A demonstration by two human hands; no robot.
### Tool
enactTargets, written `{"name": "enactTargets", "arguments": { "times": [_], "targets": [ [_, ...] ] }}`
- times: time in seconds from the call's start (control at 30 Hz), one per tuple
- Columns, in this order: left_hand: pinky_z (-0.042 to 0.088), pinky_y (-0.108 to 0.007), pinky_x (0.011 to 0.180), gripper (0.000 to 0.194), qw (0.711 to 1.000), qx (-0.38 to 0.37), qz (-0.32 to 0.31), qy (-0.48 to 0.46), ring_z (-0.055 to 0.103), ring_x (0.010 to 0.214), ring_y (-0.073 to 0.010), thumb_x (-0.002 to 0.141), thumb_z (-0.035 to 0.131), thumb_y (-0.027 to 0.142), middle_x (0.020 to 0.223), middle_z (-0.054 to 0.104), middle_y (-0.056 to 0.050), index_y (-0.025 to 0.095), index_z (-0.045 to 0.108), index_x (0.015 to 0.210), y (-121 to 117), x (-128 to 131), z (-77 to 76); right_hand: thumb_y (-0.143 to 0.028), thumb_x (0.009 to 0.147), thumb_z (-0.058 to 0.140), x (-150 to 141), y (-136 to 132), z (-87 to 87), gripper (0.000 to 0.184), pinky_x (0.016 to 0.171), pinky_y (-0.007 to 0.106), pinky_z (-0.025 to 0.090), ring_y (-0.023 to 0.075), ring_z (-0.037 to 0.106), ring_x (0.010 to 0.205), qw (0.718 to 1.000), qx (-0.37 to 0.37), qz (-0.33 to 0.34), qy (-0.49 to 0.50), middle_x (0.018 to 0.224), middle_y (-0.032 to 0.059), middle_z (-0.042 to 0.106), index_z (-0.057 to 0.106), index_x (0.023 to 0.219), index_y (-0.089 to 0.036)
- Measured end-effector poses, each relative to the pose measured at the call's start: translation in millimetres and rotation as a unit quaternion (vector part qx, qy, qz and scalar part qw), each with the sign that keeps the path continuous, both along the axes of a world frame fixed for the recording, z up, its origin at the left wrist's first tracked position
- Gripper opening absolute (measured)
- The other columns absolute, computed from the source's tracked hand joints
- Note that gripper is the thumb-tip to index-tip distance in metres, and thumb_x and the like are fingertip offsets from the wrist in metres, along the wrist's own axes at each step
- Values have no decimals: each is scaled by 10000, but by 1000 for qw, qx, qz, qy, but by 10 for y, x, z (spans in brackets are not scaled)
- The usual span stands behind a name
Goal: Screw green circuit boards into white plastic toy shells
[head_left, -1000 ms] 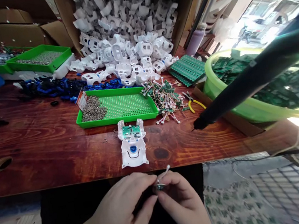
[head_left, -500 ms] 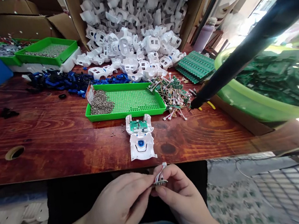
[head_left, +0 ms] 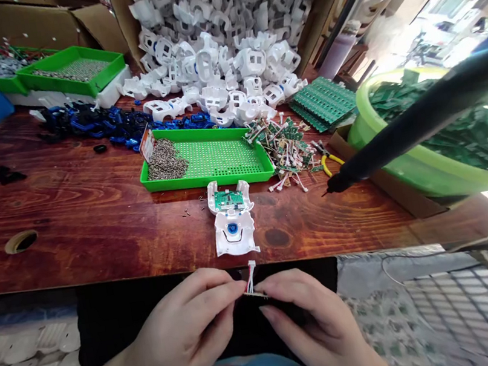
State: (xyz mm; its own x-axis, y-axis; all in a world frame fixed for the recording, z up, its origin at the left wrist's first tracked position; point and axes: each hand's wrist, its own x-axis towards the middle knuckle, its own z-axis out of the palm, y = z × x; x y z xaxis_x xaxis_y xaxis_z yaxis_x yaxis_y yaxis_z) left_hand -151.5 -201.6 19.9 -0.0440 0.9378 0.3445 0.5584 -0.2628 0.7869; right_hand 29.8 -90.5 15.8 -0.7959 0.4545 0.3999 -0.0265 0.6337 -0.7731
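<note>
Just past the table's front edge, my left hand [head_left: 195, 321] pinches the left end of a small circuit board [head_left: 256, 295], seen nearly edge-on. A short white and red cable [head_left: 251, 276] with a white plug rises from it. At the board's right end is my right hand [head_left: 312, 313]; its index finger touches or nearly touches the board, while the thumb stands apart below. In front of both hands on the table lie two white plastic shell halves: one shell half [head_left: 235, 239] with a blue round part, and behind it a shell half [head_left: 211, 207] holding a green circuit board [head_left: 229, 200].
Behind the shells lies a green tray [head_left: 207, 180] of small screws. A heap of wired boards [head_left: 287, 146], yellow-handled pliers [head_left: 330, 162] and stacked green panels [head_left: 323, 101] are to its right. A dark pole [head_left: 403, 141] juts in from the right. White shells [head_left: 207, 60] pile up behind.
My right thumb has parted from the circuit board and the right hand has shifted right. The cable now stands more upright. The view has shifted slightly.
</note>
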Motion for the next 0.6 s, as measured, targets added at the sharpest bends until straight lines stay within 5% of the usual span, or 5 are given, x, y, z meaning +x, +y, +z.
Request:
{"name": "enactTargets", "arguments": {
  "times": [0.27, 0.6],
  "targets": [
    [492, -206, 834, 511, 996, -19, 60, -65, 627, 893, -134, 769, 563, 28, 1007, 644, 7, 311, 470, 1185, -60, 41, -67, 5, 771, 536, -49, -79, -20, 410, 683, 228, 526, 116, 625, 771, 996, -87, -31, 14, 857, 5, 642, 523, 1067, -277],
    [531, -180, 710, 483, 998, 37, 20, -46, 640, 814, -127, 775, 566, -5, 921, 660, -15, 296, 571, 1153, -20, -35, 20, -14, 775, 558, -44, -100, -79, 315, 648, 225, 522, 115, 621, 727, 987, -160, -26, 16, 808, -4, 648, 587, 958, -269]
  ]
}}
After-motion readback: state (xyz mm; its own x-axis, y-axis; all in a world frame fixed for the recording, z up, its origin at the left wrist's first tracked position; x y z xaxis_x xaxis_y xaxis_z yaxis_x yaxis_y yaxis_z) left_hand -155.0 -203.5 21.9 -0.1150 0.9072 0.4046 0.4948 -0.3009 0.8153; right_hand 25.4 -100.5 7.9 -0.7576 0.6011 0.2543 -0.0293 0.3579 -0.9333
